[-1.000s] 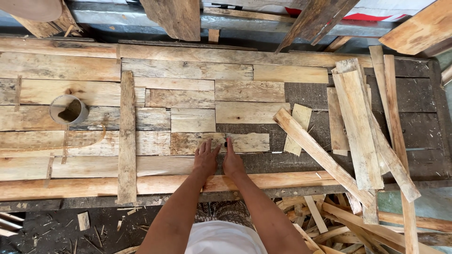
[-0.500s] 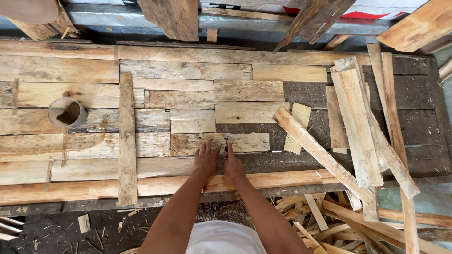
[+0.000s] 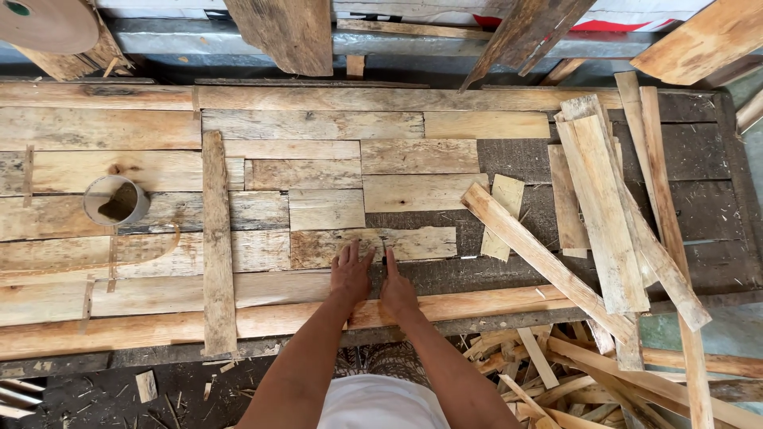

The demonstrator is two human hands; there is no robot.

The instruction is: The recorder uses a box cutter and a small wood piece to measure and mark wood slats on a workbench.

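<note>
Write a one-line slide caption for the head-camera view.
Both hands, left and right, press flat beside a short plank on a workbench of patchwork boards.

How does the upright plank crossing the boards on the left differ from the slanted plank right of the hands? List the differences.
The upright plank lies square across the laid boards; the slanted plank runs diagonally, its lower end past the bench edge. The upright plank looks greyer and weathered; the slanted plank is paler and fresher. The upright plank lies alone; the slanted plank's lower end meets the heap of offcuts. Both are loose, rough wood.
</note>
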